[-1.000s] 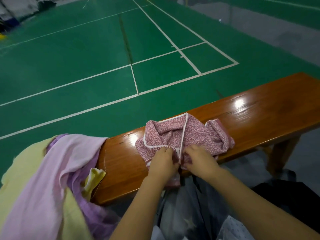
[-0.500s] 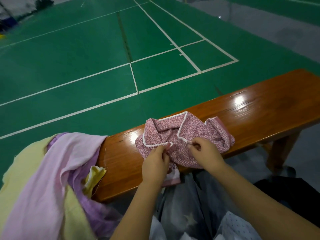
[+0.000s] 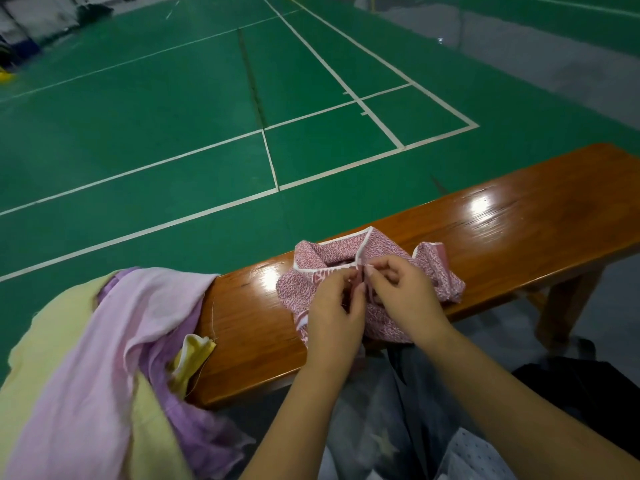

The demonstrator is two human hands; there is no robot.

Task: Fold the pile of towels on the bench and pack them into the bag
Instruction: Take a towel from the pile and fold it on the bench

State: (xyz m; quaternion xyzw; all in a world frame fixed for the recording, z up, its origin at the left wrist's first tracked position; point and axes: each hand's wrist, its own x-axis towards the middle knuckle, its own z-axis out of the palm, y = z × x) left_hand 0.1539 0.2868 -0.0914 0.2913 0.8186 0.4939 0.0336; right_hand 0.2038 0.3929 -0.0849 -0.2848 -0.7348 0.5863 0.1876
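Where the two hands meet over the near edge of the worktop [image 3: 519,230], a pink towel [image 3: 388,252] lies crumpled between them. Towel: pink-and-white speckled weave, thin white piping along its hem, one end showing a band of bolder pink-and-white pattern. Rumpled, not flat; folds bunch up at the far side and a loose lobe sticks out to the right. Its near part hangs over the worktop's front edge.

Left hand [image 3: 334,310]: fingers curled, thumb and fingertips pinching the towel's edge at the patterned band. Right hand [image 3: 405,289]: fingers likewise curled, pinching the towel just beside the left hand's grip, the fingertips of both hands almost touching. Both forearms bare, reaching in from below.

Worktop: glossy orange-brown wood, long and narrow, with bright glare spots; one leg visible at right.

Pile of towels [image 3: 104,358] at the worktop's left end: pale yellow, light pink and lilac cloths heaped together, draping off the near edge, well apart from the pink towel.

Below the hands, grey fabric with pale stars [image 3: 374,438]; whether this is the bag I cannot tell. Dark object [image 3: 588,386] at lower right.

Beyond the worktop, green court floor [image 3: 173,116] with white lines.
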